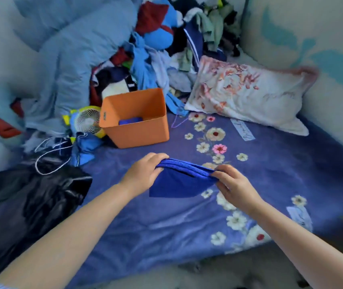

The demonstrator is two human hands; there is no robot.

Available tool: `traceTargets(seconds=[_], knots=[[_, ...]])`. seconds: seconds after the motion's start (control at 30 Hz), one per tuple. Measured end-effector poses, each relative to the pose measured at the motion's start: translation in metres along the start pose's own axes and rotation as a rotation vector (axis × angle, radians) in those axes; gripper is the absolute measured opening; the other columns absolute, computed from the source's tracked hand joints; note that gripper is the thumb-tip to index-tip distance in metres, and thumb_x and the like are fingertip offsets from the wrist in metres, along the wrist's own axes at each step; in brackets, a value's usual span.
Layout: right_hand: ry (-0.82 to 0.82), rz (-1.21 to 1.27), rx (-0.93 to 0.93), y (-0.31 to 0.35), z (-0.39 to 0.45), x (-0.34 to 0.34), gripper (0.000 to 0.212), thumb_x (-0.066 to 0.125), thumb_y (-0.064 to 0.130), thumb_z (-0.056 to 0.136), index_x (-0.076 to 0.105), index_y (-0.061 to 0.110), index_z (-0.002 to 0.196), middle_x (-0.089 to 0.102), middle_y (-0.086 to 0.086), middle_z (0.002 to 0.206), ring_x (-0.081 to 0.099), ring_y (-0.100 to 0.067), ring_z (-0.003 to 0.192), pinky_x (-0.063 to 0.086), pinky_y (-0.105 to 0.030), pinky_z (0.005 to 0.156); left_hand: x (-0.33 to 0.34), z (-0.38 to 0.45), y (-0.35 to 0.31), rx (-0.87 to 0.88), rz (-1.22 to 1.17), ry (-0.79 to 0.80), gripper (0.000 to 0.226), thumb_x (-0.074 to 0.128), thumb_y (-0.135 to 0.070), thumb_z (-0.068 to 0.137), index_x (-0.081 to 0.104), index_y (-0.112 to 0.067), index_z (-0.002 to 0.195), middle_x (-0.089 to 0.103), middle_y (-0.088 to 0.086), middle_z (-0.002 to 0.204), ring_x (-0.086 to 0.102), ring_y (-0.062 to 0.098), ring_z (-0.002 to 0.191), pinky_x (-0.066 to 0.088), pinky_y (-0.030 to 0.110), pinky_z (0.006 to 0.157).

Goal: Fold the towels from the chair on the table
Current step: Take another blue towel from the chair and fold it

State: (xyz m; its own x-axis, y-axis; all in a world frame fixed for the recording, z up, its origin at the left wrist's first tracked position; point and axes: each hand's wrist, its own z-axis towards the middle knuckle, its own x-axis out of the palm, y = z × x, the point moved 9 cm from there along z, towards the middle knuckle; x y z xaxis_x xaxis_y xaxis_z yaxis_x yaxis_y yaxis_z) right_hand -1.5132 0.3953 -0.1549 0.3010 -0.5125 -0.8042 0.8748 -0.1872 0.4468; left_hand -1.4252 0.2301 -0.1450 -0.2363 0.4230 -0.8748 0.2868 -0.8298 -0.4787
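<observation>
While an orange bin (137,119) sits open just beyond, likely to receive it, the left hand (143,173) and right hand (234,184) each pinch one end of a folded blue towel (180,182), holding it taut just above a floral bedspread (249,163), probably to align the edges.

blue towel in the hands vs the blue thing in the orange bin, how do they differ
The towel is held above the bedspread, gripped by the left hand and right hand; the blue thing lies untouched inside the bin. The towel shows fully; the other barely. Both are bright blue.
</observation>
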Motion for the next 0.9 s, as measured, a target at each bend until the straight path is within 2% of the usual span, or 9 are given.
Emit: traceTargets(seconds=[0.1, 0.23, 0.33, 0.43, 0.57, 0.63, 0.7, 0.8, 0.9], knots=[[0.003, -0.023, -0.128, 0.056, 0.037, 0.025, 0.019, 0.062, -0.012, 0.060, 0.067, -0.007, 0.078, 0.065, -0.020, 0.072, 0.064, -0.031, 0.057, 0.053, -0.030, 0.055, -0.042, -0.037, 0.052, -0.126, 0.006, -0.090, 0.037, 0.050, -0.008, 0.092, 0.048, -0.009, 0.129, 0.053, 0.007, 0.127, 0.049, 0.023, 0.119, 0.033, 0.023, 0.094], [0.045, 0.020, -0.291, 0.114, 0.076, 0.049, 0.035, 0.060, -0.011, 0.063, 0.056, 0.010, 0.091, 0.062, -0.017, 0.070, 0.058, -0.029, 0.053, 0.051, -0.024, 0.052, -0.085, -0.070, 0.102, -0.238, 0.069, -0.145, 0.040, 0.046, -0.014, 0.095, 0.041, -0.013, 0.135, 0.049, 0.004, 0.133, 0.046, 0.020, 0.122, 0.031, 0.020, 0.093], [0.147, 0.032, -0.367, 0.138, 0.110, 0.065, 0.023, 0.058, -0.010, 0.065, 0.068, 0.000, 0.083, 0.061, -0.020, 0.071, 0.060, -0.031, 0.055, 0.047, -0.021, 0.050, -0.115, -0.073, 0.129, -0.297, 0.126, -0.172, 0.042, 0.042, -0.017, 0.096, 0.037, -0.015, 0.138, 0.045, 0.004, 0.136, 0.044, 0.020, 0.124, 0.030, 0.021, 0.094], [0.215, 0.030, -0.394, 0.148, 0.146, 0.077, 0.018, 0.056, -0.014, 0.067, 0.067, -0.008, 0.080, 0.060, -0.025, 0.075, 0.062, -0.031, 0.059, 0.046, -0.025, 0.054, -0.139, -0.067, 0.151, -0.365, 0.150, -0.205, 0.041, 0.040, -0.019, 0.097, 0.038, -0.015, 0.138, 0.044, 0.005, 0.137, 0.044, 0.022, 0.124, 0.034, 0.029, 0.097], [0.270, 0.059, -0.392, 0.142, 0.189, 0.100, 0.012, 0.056, -0.014, 0.074, 0.061, -0.011, 0.085, 0.057, -0.027, 0.090, 0.060, -0.035, 0.074, 0.042, -0.027, 0.068, -0.160, -0.046, 0.181, -0.412, 0.145, -0.253, 0.037, 0.042, -0.017, 0.096, 0.044, -0.011, 0.133, 0.048, 0.008, 0.132, 0.047, 0.024, 0.119, 0.035, 0.029, 0.094], [0.274, 0.080, -0.321, 0.124, 0.214, 0.108, 0.011, 0.053, -0.012, 0.079, 0.058, -0.011, 0.089, 0.056, -0.025, 0.099, 0.057, -0.033, 0.081, 0.036, -0.024, 0.071, -0.167, -0.024, 0.192, -0.408, 0.137, -0.264, 0.034, 0.043, -0.015, 0.095, 0.048, -0.009, 0.128, 0.050, 0.009, 0.127, 0.049, 0.025, 0.115, 0.035, 0.028, 0.089], [0.282, 0.123, -0.266, 0.106, 0.235, 0.114, 0.011, 0.051, -0.010, 0.081, 0.056, -0.008, 0.090, 0.054, -0.022, 0.102, 0.050, -0.029, 0.080, 0.033, -0.020, 0.071, -0.172, -0.002, 0.200, -0.405, 0.131, -0.263, 0.029, 0.044, -0.015, 0.095, 0.051, -0.007, 0.122, 0.053, 0.010, 0.121, 0.051, 0.026, 0.109, 0.035, 0.027, 0.084], [0.352, 0.148, -0.182, 0.074, 0.279, 0.129, 0.014, 0.048, -0.007, 0.083, 0.044, 0.007, 0.083, 0.052, -0.017, 0.100, 0.044, -0.024, 0.078, 0.030, -0.019, 0.068, -0.176, 0.047, 0.219, -0.412, 0.131, -0.251, 0.021, 0.043, -0.016, 0.095, 0.055, -0.008, 0.111, 0.055, 0.009, 0.109, 0.053, 0.025, 0.101, 0.034, 0.027, 0.076], [0.384, 0.116, -0.142, 0.047, 0.319, 0.140, 0.018, 0.049, 0.000, 0.084, 0.035, 0.011, 0.079, 0.044, -0.006, 0.086, 0.041, -0.024, 0.074, 0.025, -0.021, 0.063, -0.184, 0.096, 0.233, -0.439, 0.128, -0.263, 0.020, 0.041, -0.017, 0.096, 0.056, -0.009, 0.107, 0.056, 0.008, 0.107, 0.053, 0.026, 0.099, 0.034, 0.028, 0.072]])
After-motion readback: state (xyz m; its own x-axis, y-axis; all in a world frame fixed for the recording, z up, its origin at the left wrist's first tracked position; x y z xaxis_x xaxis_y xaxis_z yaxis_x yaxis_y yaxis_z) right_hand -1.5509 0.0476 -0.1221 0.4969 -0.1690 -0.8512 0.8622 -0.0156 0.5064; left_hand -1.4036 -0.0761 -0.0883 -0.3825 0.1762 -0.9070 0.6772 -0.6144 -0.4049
